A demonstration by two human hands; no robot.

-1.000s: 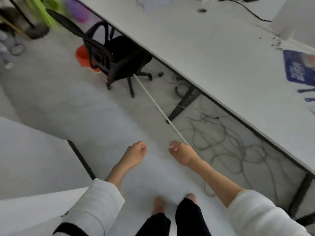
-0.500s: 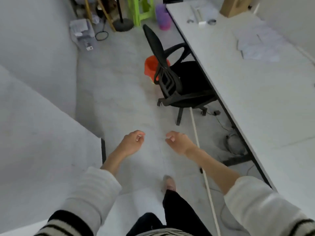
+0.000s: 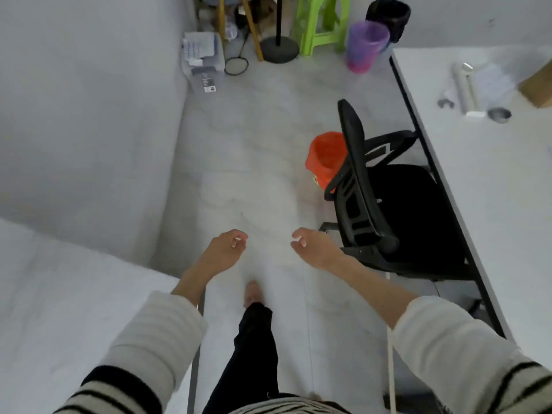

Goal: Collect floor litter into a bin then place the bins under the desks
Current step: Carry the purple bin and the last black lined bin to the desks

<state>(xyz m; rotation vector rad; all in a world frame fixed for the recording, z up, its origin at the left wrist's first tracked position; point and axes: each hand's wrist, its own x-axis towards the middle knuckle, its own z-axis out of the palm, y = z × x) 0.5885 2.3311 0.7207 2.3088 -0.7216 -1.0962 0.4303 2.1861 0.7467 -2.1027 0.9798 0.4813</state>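
A person's left hand (image 3: 224,251) and right hand (image 3: 314,247) hang loosely curled and empty over a pale floor, while an orange bin (image 3: 324,158) stands ahead beside a black office chair (image 3: 385,204) at the right-hand desk (image 3: 507,189)

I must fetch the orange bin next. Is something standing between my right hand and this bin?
Yes. The black chair stands beside the desk, and its backrest covers part of the orange bin. The right hand is empty; bare floor lies left of the chair.
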